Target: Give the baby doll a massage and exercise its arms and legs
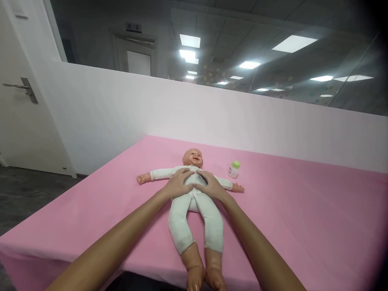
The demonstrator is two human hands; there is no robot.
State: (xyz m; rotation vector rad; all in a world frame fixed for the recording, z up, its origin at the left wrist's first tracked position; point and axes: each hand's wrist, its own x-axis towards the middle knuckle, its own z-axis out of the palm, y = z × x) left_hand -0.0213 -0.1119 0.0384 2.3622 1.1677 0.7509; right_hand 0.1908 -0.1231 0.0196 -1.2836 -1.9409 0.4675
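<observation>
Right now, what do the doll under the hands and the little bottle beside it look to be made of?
The baby doll: glossy head and feet suggest plastic or vinyl; its white suit looks like soft cloth, creased. The small white bottle with green cap: probably plastic, smooth and opaque.

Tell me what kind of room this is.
Likely an office room set up for baby-care practice: a pink-covered table with a baby doll and feeding bottle, glass partition reflecting ceiling panels, white door.

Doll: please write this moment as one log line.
doll supine on table | left hand, right hand on chest | bottle upright, apart
</observation>
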